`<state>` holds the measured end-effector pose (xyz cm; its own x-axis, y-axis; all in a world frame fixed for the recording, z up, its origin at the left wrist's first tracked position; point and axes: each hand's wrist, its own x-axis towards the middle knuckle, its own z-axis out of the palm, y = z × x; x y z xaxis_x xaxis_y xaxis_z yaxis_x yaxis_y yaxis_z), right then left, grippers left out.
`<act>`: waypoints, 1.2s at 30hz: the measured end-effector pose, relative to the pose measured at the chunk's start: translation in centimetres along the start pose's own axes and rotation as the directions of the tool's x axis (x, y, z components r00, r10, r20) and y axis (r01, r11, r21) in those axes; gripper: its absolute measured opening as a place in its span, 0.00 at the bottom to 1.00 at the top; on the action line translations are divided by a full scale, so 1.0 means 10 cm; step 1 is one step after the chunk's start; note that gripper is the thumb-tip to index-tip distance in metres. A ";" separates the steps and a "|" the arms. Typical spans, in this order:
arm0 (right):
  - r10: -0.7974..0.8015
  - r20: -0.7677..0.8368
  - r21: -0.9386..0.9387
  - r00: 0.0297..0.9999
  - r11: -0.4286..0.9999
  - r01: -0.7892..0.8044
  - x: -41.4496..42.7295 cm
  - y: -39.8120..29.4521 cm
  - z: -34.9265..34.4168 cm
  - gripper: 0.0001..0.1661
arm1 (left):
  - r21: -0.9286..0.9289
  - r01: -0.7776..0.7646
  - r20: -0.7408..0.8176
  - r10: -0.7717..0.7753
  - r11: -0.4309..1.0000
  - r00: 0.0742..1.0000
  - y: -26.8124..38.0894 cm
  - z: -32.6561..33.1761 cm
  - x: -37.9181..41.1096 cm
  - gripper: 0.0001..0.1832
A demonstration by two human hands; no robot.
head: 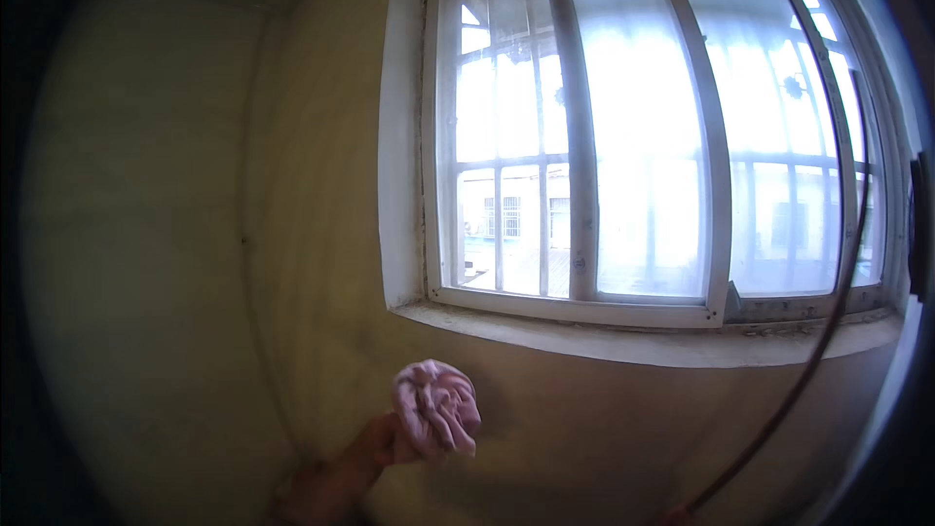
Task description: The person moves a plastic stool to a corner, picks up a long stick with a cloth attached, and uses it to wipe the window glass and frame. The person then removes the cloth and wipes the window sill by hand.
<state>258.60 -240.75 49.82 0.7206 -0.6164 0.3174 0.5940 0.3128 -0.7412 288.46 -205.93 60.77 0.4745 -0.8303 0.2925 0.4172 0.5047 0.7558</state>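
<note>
From the lower left, my left forearm reaches toward the wall below the window. My left hand (386,438) grips a crumpled pink cloth (436,409), which hides most of the fingers. A long, thin, dark rod or hose (792,398) curves down from beside the window's right part to the bottom edge. At its lower end a small reddish patch shows, perhaps part of my right hand (679,515); whether it holds the rod or hose cannot be made out.
Above the cloth is a white-framed sliding window (646,314) with bars outside. Its sill (584,340) juts out from the wall and bears some dirt or debris. A bare yellowish wall (329,234) meets another wall at a corner on the left. A dark object (920,226) stands at the far right.
</note>
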 end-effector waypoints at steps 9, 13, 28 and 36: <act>-0.249 0.284 0.224 0.926 0.956 0.189 0.26 -0.58 0.56 0.21 | -0.407 0.317 0.421 -0.131 0.857 0.897 -0.66 0.42 0.55 0.20; -0.413 0.367 0.281 0.833 0.903 0.324 0.35 -0.66 0.83 0.23 | -0.093 0.099 0.315 -0.065 0.991 0.947 -0.79 0.56 0.29 0.32; -0.523 0.244 0.390 0.816 0.824 0.411 -0.04 -0.60 1.16 0.23 | 0.194 -0.617 -0.046 0.635 0.763 0.771 -0.67 0.72 0.44 0.14; -0.446 0.152 0.419 0.882 0.837 0.351 -0.39 -0.58 0.87 0.24 | 0.113 -0.476 0.033 0.476 0.872 0.879 -0.41 0.77 0.52 0.31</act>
<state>255.48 -233.88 57.99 0.4250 -0.5733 0.7005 0.9002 0.3484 -0.2611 283.24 -214.18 63.72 0.5897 -0.4977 0.6361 0.0501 0.8086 0.5862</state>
